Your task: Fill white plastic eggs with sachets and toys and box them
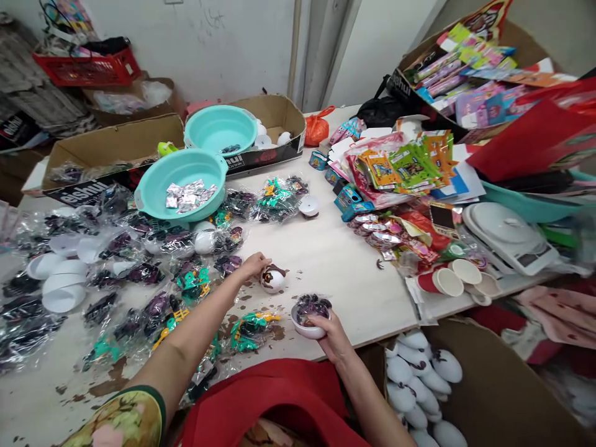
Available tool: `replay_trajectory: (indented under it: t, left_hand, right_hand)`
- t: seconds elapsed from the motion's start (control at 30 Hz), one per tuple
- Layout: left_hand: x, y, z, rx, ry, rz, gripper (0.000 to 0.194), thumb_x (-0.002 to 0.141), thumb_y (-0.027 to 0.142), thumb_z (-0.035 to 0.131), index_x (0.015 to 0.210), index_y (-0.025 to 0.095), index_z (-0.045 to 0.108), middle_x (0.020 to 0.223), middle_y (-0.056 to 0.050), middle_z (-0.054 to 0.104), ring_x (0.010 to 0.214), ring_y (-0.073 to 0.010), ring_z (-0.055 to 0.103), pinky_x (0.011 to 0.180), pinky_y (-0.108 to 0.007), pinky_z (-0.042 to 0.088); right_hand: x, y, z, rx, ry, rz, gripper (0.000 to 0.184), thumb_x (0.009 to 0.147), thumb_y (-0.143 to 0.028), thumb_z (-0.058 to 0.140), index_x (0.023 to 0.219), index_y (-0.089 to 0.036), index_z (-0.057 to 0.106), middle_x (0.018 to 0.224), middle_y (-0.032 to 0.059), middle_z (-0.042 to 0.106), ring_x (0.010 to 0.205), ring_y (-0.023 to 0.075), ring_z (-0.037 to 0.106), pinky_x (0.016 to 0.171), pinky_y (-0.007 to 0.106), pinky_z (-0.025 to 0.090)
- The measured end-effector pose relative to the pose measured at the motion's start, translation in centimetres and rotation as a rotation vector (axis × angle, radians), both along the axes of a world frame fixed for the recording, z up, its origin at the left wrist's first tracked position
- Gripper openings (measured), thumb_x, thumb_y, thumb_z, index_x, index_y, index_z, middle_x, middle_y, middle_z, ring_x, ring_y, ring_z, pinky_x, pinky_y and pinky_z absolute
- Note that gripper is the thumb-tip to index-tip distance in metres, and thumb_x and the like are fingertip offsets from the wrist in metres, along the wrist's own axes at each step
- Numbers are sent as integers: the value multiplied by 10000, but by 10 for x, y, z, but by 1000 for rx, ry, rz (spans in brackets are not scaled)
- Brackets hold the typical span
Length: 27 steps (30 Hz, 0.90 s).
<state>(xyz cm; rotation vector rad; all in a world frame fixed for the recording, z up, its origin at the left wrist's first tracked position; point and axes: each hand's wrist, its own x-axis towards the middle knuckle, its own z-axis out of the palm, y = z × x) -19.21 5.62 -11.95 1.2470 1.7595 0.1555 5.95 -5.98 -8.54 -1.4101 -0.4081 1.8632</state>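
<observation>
My left hand [254, 266] reaches forward over the table, its fingers closed at the upper left edge of a white egg shell half [273, 282] with a dark brown and orange print. In my right hand [332, 336] is an open white plastic bowl-shaped shell half [307, 330], held near the table's front edge. A clear bag of dark purple parts [313, 305] sits in that shell, with my thumb over its rim. Close by on the table lies a clear bag of green and orange toy parts [254, 329]. Another white shell piece [308, 206] lies farther back.
Many bagged parts and stacked white shell halves [64, 285] cover the left side. Two turquoise basins, the front basin [144, 195] holding small packets, stand by cardboard trays [116, 143]. Candy packs [410, 164], paper cups [440, 282] and a scale [507, 236] are right. A box below holds white eggs [419, 385].
</observation>
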Motion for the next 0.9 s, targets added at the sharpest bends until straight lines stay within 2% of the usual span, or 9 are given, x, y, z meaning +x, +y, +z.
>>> replay_trajectory:
  t: [0.13, 0.27, 0.37, 0.5, 0.53, 0.6, 0.7, 0.8, 0.9]
  left_hand:
    - [33, -17, 12, 135, 228, -27, 643, 819, 668, 470, 1312, 256, 466, 1330, -165, 454, 1198, -393, 485, 928, -510, 422]
    - [68, -42, 15, 107, 377, -324, 631, 806, 581, 547, 1335, 243, 482, 1277, -210, 454, 1076, -425, 546, 832, -555, 461]
    - [64, -48, 18, 128, 288, -488, 505, 816, 349, 610, 1310, 340, 507, 1342, -130, 455, 1202, -376, 475, 954, -531, 414]
    - [31, -49, 21, 287, 181, -744, 647, 784, 262, 660, 1362, 429, 422, 1553, 5, 233, 1429, -351, 131, 1127, -567, 155]
    - [27, -50, 21, 305, 204, -713, 727, 779, 319, 673, 1422, 395, 343, 1576, -25, 171, 1433, -365, 95, 1123, -574, 153]
    - [27, -53, 19, 273, 305, -499, 890, 751, 488, 678, 1489, 315, 212, 1568, -115, 149, 1406, -392, 162, 1091, -550, 240]
    - [47, -57, 14, 134, 375, -181, 884, 714, 635, 638, 1455, 309, 285, 1436, -167, 337, 1272, -412, 377, 993, -522, 355]
    - [62, -55, 14, 50, 267, -100, 648, 740, 503, 663, 1325, 321, 454, 1243, -128, 490, 1147, -380, 496, 942, -506, 387]
    - [53, -47, 26, 37, 145, -103, 584, 771, 381, 641, 1309, 297, 429, 1101, -68, 568, 993, -262, 588, 860, -387, 466]
  right_hand:
    - [4, 3, -7, -12, -39, -47, 489, 483, -254, 857, 921, -193, 647, 802, 30, 719, 720, 239, 658, 682, 369, 529]
    - [2, 12, -6, 45, -118, -35, 532, 498, -275, 859, 977, -196, 641, 852, 24, 712, 775, 239, 653, 711, 356, 521]
    - [3, 16, -2, 125, -155, -10, 532, 497, -262, 856, 979, -198, 638, 869, 16, 708, 811, 231, 644, 748, 340, 509]
    - [12, 17, 0, 127, -151, -23, 506, 511, -262, 842, 966, -207, 626, 842, 3, 697, 790, 221, 633, 719, 329, 503]
    - [13, 16, 0, 120, -151, -25, 511, 511, -265, 839, 971, -210, 624, 842, 3, 696, 789, 225, 634, 714, 332, 504]
    - [14, 15, -2, 112, -163, -24, 521, 505, -275, 836, 976, -211, 623, 845, 8, 696, 791, 234, 636, 707, 338, 504]
    - [11, 14, -6, 114, -206, -6, 514, 501, -304, 833, 962, -203, 630, 849, 19, 698, 794, 246, 636, 710, 344, 502]
    - [9, 16, -6, 154, -257, 25, 510, 498, -311, 830, 957, -199, 638, 849, 18, 698, 805, 247, 631, 734, 343, 495]
    - [14, 19, -3, 200, -328, 95, 490, 511, -306, 813, 958, -203, 642, 855, 7, 698, 819, 236, 623, 763, 332, 482]
